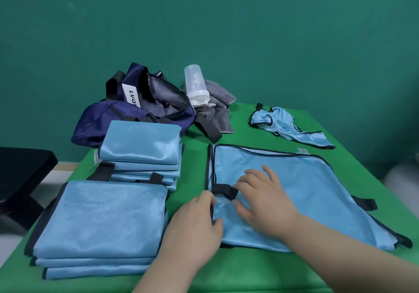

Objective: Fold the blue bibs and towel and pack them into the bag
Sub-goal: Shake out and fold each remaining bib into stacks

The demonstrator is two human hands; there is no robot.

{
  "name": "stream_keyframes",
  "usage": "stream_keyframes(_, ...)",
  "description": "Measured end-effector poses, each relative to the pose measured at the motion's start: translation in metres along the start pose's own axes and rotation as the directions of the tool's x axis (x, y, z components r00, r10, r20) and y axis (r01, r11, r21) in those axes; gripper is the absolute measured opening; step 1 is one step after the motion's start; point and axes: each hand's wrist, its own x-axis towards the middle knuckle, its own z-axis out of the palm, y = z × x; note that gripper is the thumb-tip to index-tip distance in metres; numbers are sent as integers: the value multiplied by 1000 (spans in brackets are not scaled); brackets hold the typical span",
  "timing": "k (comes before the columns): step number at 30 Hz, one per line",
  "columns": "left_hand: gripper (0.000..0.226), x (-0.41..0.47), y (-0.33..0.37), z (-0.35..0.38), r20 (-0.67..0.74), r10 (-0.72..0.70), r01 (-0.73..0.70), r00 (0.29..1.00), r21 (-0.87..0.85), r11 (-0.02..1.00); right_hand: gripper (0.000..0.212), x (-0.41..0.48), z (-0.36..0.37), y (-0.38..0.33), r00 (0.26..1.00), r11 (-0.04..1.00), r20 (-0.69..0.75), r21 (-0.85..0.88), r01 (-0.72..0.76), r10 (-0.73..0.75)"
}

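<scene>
A light blue satin bib with dark navy edging (294, 186) lies spread flat on the right half of the green cloth-covered table (260, 270), a black strap tab (224, 190) resting on its near left corner. The left hand (195, 220) pinches the bib's left edge between thumb and fingers, just below that tab. The right hand (265, 197) lies palm down on the fabric with fingers spread loosely, its fingertips touching the tab; it grips nothing.

Left of the bib, a stack of folded light blue bibs (99, 227) sits at the near edge, and a second folded stack (142, 152) lies just behind it. Behind that stack an open navy fabric bag with black straps and a white label (140, 109) gapes toward the camera. Beside the bag's right end stands a translucent white plastic bottle (196, 84), leaning against a crumpled grey striped towel (217, 109). At the far right of the table, well apart from the rest, lies a crumpled light blue bib (288, 125).
</scene>
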Motion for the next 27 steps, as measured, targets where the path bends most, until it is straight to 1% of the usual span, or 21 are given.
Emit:
stream_keyframes(2,20,-2,-1,-3,2,-7,7,1000,-12,1000,46,15,-11,-6,994,999,107,44,-31,27)
stream_keyframes(4,17,-5,-3,-4,8,2,-2,1000,-13,1000,53,34,-18,-13,979,990,199,127,-67,40)
stream_keyframes(6,15,-6,-4,-3,11,24,-24,1000,-16,1000,44,51,-21,-21,973,975,226,203,-95,48)
stream_keyframes(8,16,-9,-4,-1,24,38,-38,999,-8,999,33,66,-21,-28,972,959,235,273,-74,8)
stream_keyframes(9,17,-10,-4,0,30,42,-42,999,1,999,33,72,-22,-32,963,946,267,318,-67,-21)
stream_keyframes(12,19,-10,-3,2,13,53,-53,999,34,998,45,82,-23,-35,914,911,397,401,-92,-82)
stream_keyframes(14,17,-9,-2,2,-27,83,-82,996,49,995,46,77,-24,-27,917,885,397,440,-152,-40)
stream_keyframes(16,14,-7,-3,4,-71,139,-134,988,65,989,42,63,-25,-14,927,831,371,495,-252,60)
stream_keyframes(17,11,-5,-3,6,-96,186,-178,978,82,981,39,52,-25,-7,927,815,362,504,-287,103)
stream_keyframes(19,12,-1,-1,11,-125,296,-280,947,126,952,36,27,-23,8,928,823,336,474,-314,160)
stream_keyframes(21,24,4,3,19,-72,387,-374,919,147,916,34,0,-22,20,935,850,300,426,-309,190)
stream_keyframes(23,33,8,8,30,16,462,-456,887,195,868,33,-26,-21,28,942,874,270,384,-297,201)
stream_keyframes(25,33,9,14,43,103,506,-516,856,218,828,34,-47,-22,33,944,890,262,353,-288,201)
stream_keyframes(27,33,8,25,52,175,518,-546,837,238,803,34,-65,-22,41,943,893,256,342,-294,213)
